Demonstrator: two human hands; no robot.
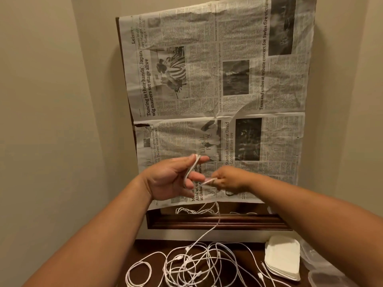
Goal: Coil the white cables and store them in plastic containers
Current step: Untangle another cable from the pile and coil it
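Observation:
A white cable (191, 168) is looped around the spread fingers of my left hand (170, 179), raised in front of the newspaper. My right hand (230, 180) pinches the same cable just to the right of the left fingers. From there the cable hangs down to a tangle of several white cables (192, 264) on the dark wooden table (149, 245). A clear plastic container (323, 278) sits at the bottom right corner, partly cut off.
A sheet of newspaper (217, 90) covers a framed mirror or panel leaning on the wall; its dark wooden frame (217, 222) shows below. A stack of white lids (284, 257) lies right of the cables. Beige walls close in on the left and right.

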